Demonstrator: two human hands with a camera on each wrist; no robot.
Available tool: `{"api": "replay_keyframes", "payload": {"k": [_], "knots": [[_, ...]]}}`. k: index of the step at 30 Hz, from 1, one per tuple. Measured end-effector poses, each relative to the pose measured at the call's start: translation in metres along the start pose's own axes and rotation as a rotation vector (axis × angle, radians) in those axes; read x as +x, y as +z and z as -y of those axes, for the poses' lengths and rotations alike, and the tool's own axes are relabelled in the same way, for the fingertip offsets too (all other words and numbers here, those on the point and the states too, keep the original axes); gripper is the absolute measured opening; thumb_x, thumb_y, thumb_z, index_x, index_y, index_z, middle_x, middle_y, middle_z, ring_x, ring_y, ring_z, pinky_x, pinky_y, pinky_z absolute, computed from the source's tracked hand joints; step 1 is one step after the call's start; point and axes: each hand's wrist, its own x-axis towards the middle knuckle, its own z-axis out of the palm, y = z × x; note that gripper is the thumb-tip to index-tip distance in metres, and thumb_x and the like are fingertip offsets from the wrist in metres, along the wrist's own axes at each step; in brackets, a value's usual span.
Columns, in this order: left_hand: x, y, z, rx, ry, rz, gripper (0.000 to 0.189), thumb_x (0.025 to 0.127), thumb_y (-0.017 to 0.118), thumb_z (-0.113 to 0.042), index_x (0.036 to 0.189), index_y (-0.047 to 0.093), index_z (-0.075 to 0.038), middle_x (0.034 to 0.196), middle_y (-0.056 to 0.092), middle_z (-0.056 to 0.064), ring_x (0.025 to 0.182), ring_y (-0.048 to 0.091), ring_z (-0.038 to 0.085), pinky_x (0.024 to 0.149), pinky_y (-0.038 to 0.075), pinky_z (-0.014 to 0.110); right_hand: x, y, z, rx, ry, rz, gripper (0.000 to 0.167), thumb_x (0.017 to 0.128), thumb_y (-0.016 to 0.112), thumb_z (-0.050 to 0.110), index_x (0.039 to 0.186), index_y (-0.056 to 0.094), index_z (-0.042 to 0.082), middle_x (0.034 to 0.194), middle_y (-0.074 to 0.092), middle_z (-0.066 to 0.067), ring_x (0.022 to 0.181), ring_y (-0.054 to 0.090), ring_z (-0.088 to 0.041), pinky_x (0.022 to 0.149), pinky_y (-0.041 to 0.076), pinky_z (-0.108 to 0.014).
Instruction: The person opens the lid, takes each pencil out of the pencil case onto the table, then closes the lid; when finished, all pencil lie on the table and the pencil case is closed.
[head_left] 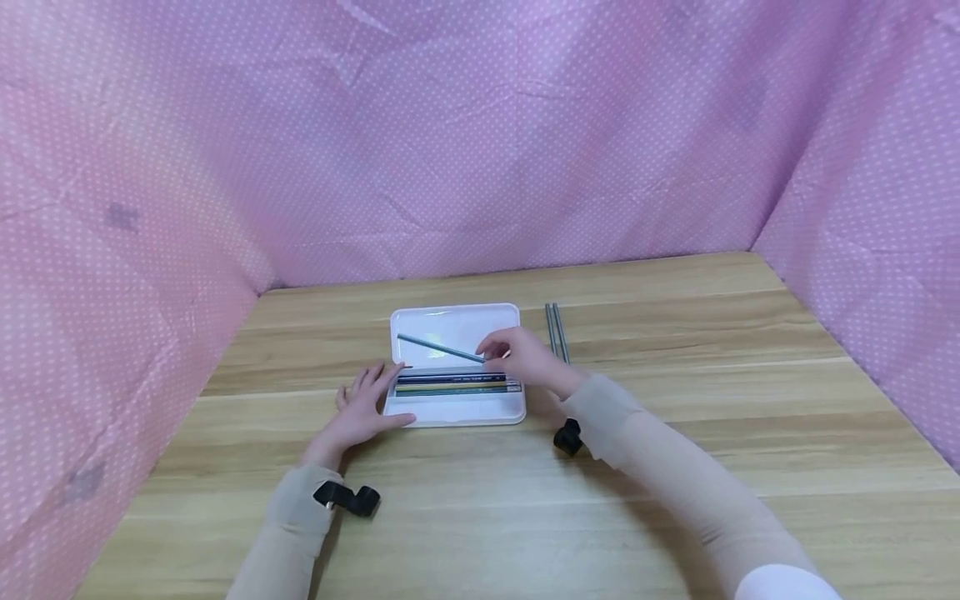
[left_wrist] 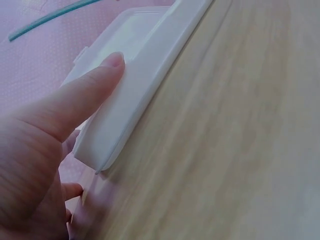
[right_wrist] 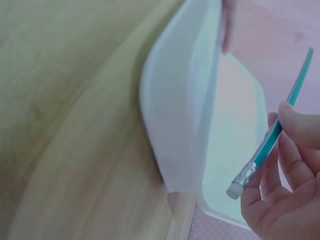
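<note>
A white pencil case [head_left: 457,411] lies unfolded on the table, its lid [head_left: 453,317] on the far side. Several pencils [head_left: 450,385] rest side by side in the near half, dark, yellow and green ones among them. Above the case my right hand [head_left: 517,357] pinches a green pencil [right_wrist: 297,87] near its white eraser, between thumb and fingers; it slants down to the right in the head view. My left hand [head_left: 363,414] straddles the case's left end, fingers spread, and its straight thumb [left_wrist: 95,82] touches the near part.
Two more green pencils [head_left: 556,329] lie on the wooden table [head_left: 675,333], right of the case and beyond my right wrist. Pink dotted cloth [head_left: 480,150] hangs behind the table and along its sides. Black wrist cameras [head_left: 365,501] stick out from both wrists.
</note>
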Motion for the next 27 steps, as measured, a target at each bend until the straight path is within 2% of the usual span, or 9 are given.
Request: {"api": "replay_keyframes", "payload": {"k": [5, 10, 13, 20, 27], "knots": [[-0.001, 0.000, 0.001, -0.016, -0.007, -0.001, 0.091, 0.076, 0.073, -0.051, 0.149, 0.028, -0.023, 0.156, 0.011, 0.023, 0.141, 0.000, 0.047, 0.102, -0.009, 0.071, -0.008, -0.008, -0.001, 0.071, 0.064, -0.055, 0.019, 0.087, 0.068, 0.008, 0.105, 0.070, 0.010, 0.093, 0.064, -0.004, 0.086, 0.055, -0.019, 0.073, 0.046, -0.027], [-0.002, 0.001, 0.001, -0.021, -0.011, -0.015, 0.090, 0.077, 0.073, -0.050, 0.149, 0.028, -0.022, 0.155, 0.012, 0.024, 0.141, 0.000, 0.047, 0.102, -0.009, 0.070, -0.013, -0.015, -0.011, 0.105, 0.069, -0.067, 0.021, 0.087, 0.067, 0.008, 0.108, 0.069, 0.008, 0.095, 0.065, -0.007, 0.084, 0.055, -0.018, 0.071, 0.046, -0.025], [-0.003, 0.003, 0.002, -0.018, -0.015, -0.026, 0.089, 0.077, 0.073, -0.049, 0.149, 0.029, -0.022, 0.155, 0.013, 0.024, 0.141, 0.000, 0.048, 0.102, -0.009, 0.070, -0.017, -0.021, -0.017, 0.138, 0.085, -0.058, 0.024, 0.087, 0.067, 0.008, 0.111, 0.066, 0.005, 0.096, 0.066, -0.009, 0.085, 0.058, -0.016, 0.072, 0.050, -0.026], [-0.003, 0.007, 0.000, -0.019, -0.005, -0.044, 0.087, 0.076, 0.074, -0.048, 0.148, 0.031, -0.022, 0.154, 0.017, 0.024, 0.140, 0.004, 0.048, 0.102, -0.007, 0.070, -0.028, -0.039, -0.033, 0.301, 0.163, -0.011, 0.039, 0.089, 0.064, 0.005, 0.126, 0.054, -0.003, 0.108, 0.065, -0.021, 0.081, 0.064, -0.017, 0.077, 0.056, -0.040], [-0.001, 0.004, -0.001, -0.020, -0.004, -0.045, 0.086, 0.076, 0.075, -0.047, 0.147, 0.033, -0.023, 0.154, 0.017, 0.024, 0.141, 0.004, 0.047, 0.102, -0.007, 0.070, -0.034, -0.052, -0.053, 0.297, 0.220, -0.031, 0.047, 0.089, 0.065, 0.009, 0.131, 0.049, -0.003, 0.106, 0.064, -0.016, 0.079, 0.062, -0.012, 0.075, 0.056, -0.032]]}}
